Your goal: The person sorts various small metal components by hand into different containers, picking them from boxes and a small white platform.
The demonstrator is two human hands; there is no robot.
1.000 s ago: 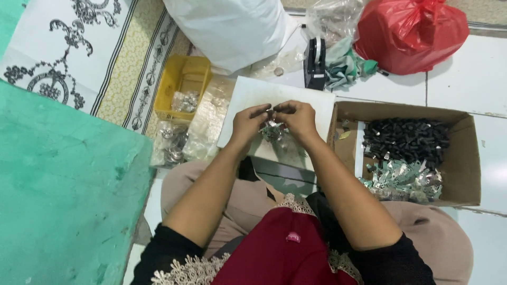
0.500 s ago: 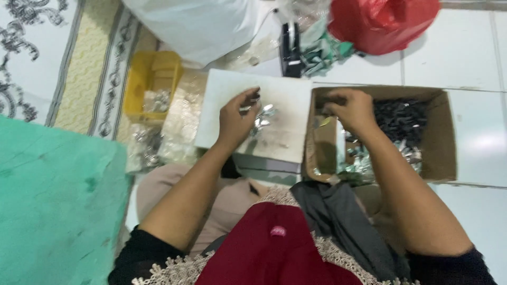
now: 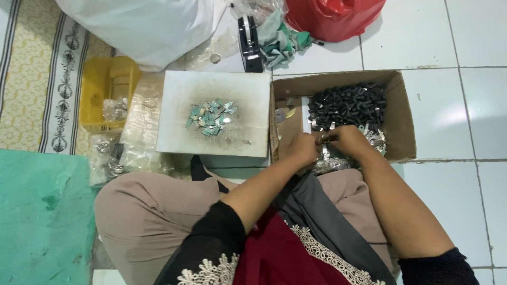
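Observation:
Both hands are inside the near end of a brown cardboard box. My left hand and my right hand meet over a heap of small shiny metal pieces, fingers pinched on some of them. Behind the heap, the box holds a pile of small black parts. To the left lies a white board, smudged dark, with a little pile of silver and teal clips on it.
A yellow plastic basket and clear bags of metal parts sit left of the board. Behind are a white sack, a black tape dispenser, teal cloth and a red plastic bag. A green mat lies at the left.
My left hand has left the white board and joined the right hand in the box. The small pile of clips now lies alone on the board. The view has shifted right.

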